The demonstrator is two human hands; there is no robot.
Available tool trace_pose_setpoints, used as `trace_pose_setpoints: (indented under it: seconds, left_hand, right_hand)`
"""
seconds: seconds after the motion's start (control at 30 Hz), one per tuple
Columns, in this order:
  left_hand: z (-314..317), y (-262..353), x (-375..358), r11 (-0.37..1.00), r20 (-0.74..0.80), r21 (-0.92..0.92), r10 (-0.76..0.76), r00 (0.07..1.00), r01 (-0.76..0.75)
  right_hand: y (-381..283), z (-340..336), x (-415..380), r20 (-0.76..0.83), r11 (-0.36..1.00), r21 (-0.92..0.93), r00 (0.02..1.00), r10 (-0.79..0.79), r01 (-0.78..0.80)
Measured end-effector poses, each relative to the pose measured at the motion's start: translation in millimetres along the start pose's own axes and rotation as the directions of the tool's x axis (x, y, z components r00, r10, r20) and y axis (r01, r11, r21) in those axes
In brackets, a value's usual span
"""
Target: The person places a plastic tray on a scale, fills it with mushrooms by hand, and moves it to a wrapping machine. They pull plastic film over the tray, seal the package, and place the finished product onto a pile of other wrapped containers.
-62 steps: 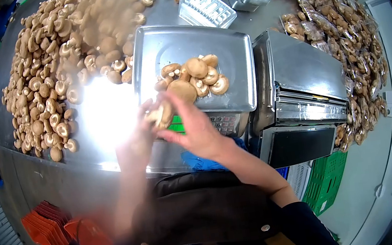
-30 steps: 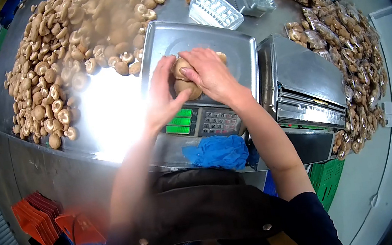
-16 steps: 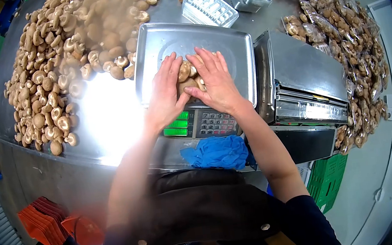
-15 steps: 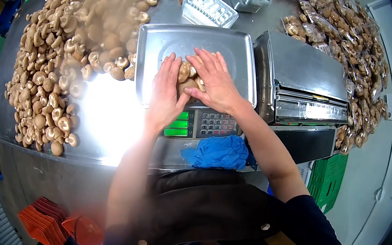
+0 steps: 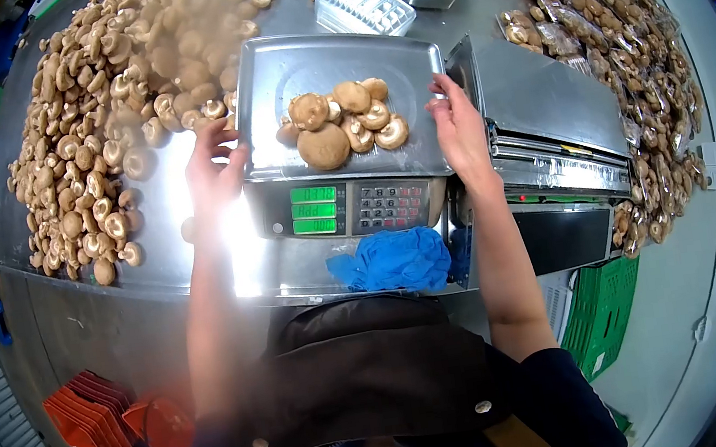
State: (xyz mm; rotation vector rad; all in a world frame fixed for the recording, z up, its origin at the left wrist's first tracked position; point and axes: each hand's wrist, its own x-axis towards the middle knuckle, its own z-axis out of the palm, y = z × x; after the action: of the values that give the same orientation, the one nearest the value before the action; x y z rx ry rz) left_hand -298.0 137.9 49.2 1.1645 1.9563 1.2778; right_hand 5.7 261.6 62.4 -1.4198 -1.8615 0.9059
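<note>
A small heap of brown mushrooms (image 5: pixel 343 123) lies on the steel pan (image 5: pixel 267 82) of a weighing scale (image 5: pixel 347 209) with a green display and keypad. My left hand (image 5: pixel 213 163) hovers at the pan's left edge, fingers spread, holding nothing. My right hand (image 5: pixel 456 123) is at the pan's right edge, fingers apart, also empty. Neither hand touches the mushrooms.
A large pile of loose mushrooms (image 5: pixel 107 103) covers the steel table to the left. Clear plastic trays (image 5: pixel 363 6) lie behind the scale. A wrapping machine (image 5: pixel 544 127) stands right, with bagged mushrooms (image 5: pixel 625 53) beyond. A blue glove (image 5: pixel 394 259) lies under the keypad.
Both hands were cupped over the mushrooms on the pan. They have let go and drawn apart to the pan's left and right edges, leaving the heap uncovered.
</note>
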Motion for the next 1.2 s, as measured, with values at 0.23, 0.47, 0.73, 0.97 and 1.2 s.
trace_pose_setpoints:
  seconds: [0.23, 0.47, 0.73, 0.97, 1.2]
  left_hand:
    - [41.8, -27.3, 14.5, 0.982, 0.261, 0.108, -0.179, 0.949, 0.155]
    - [51.0, -3.6, 0.6, 0.976, 0.140, -0.099, -0.179, 0.974, 0.193]
    - [65.8, 96.9, -37.1, 0.984, -0.021, -0.136, -0.122, 0.992, 0.118]
    - [218.8, 170.7, -36.3, 0.985, 0.172, -0.172, 0.006, 0.985, 0.024]
    - [391.9, 221.6, -24.9, 0.988, 0.414, -0.157, 0.055, 0.909, 0.012]
  right_hand:
    - [16.1, 26.2, 1.7, 0.337, 0.988, 0.055, 0.934, 0.117, -0.143]
    - [33.9, 40.7, 9.4, 0.331, 0.995, 0.073, 0.943, 0.037, -0.065]
    - [10.7, -60.9, 6.5, 0.248, 0.944, 0.269, 0.934, -0.257, 0.189]
    - [103.7, -218.7, 12.2, 0.141, 0.972, 0.182, 0.974, -0.177, 0.150]
    - [192.9, -348.5, 27.0, 0.042, 0.996, 0.070, 0.998, 0.054, -0.057]
